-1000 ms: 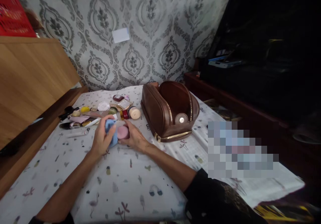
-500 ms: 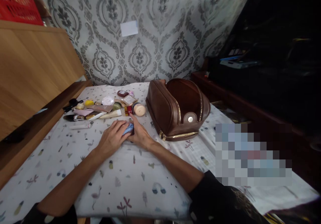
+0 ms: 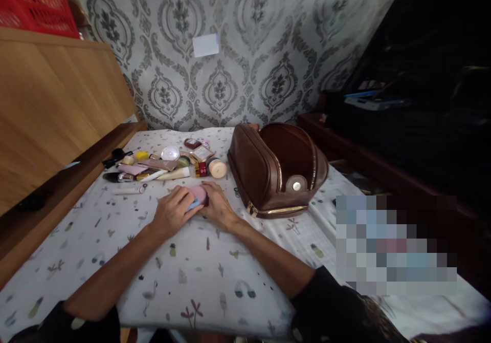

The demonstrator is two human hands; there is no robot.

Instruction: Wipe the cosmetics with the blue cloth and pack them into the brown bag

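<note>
Both my hands rest together on a white patterned sheet (image 3: 199,271). My left hand (image 3: 173,214) is curled over a light blue cloth (image 3: 193,206). My right hand (image 3: 215,207) grips a round pink item (image 3: 199,193), and the cloth lies against it. An open brown leather toiletry bag (image 3: 278,168) stands just right of my hands.
Several cosmetics lie in a cluster behind my hands: a cream jar (image 3: 217,168), a white round compact (image 3: 170,153), tubes and brushes (image 3: 118,177). A wooden headboard (image 3: 49,112) runs along the left. A dark wooden ledge (image 3: 364,158) with dark items lies on the right.
My hands dropped from holding the cloth and pink item raised to resting on the sheet. The pink item, hidden half a second ago, shows again between them. The view shifted left.
</note>
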